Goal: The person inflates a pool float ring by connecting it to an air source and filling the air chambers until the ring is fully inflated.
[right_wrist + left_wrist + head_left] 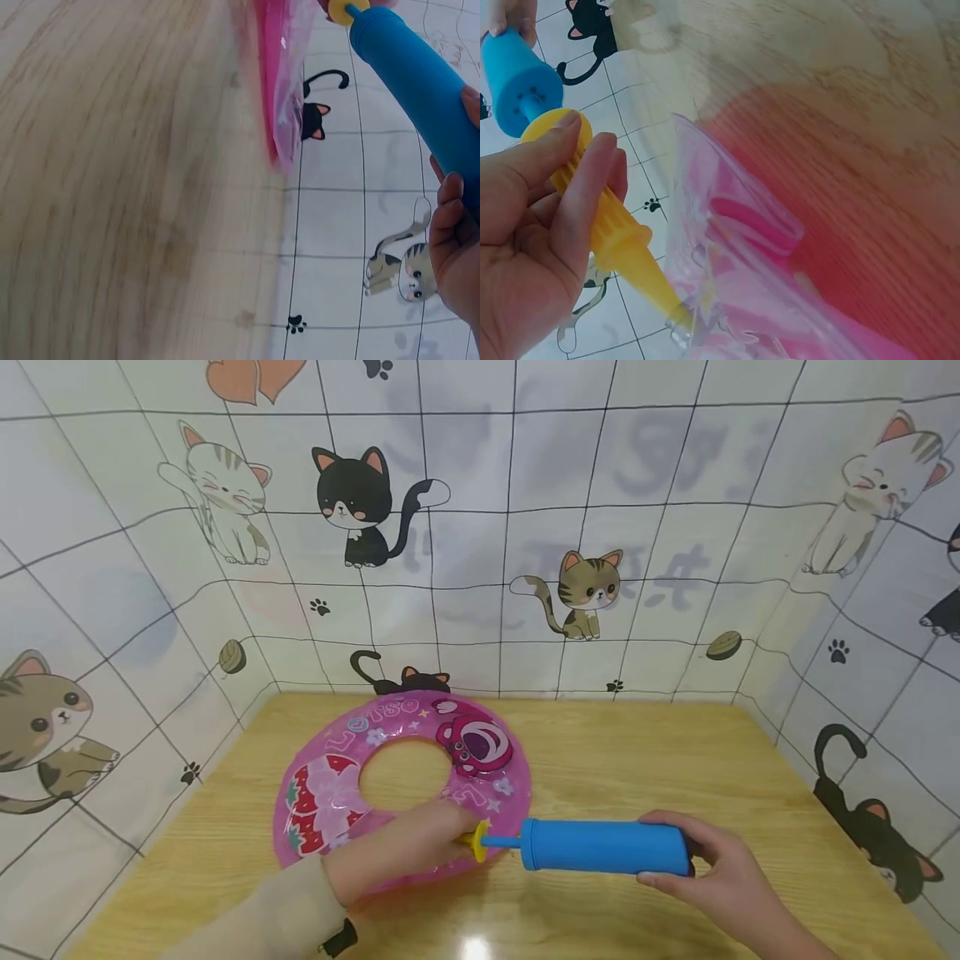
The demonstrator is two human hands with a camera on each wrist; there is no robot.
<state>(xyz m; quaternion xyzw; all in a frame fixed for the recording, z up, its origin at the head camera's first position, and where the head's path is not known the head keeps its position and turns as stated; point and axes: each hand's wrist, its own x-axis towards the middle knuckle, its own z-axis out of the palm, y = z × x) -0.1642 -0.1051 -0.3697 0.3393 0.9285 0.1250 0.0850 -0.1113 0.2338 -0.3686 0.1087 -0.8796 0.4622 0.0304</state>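
Note:
A blue hand pump lies level above the table, its barrel gripped at the right end by my right hand. A thin blue rod runs from its left end to a yellow ribbed nozzle piece. My left hand holds that yellow piece, thumb on its round flange and fingers wrapped about it. The tapered yellow tip meets the clear valve of a pink swim ring. Printed with strawberries and a bear, the ring looks plump in the head view; some wrinkled plastic shows in the left wrist view.
Under everything is a wood-grain table. White cloth walls printed with a grid and cartoon cats stand at the back and both sides. The ring's far edge lies close to the back wall.

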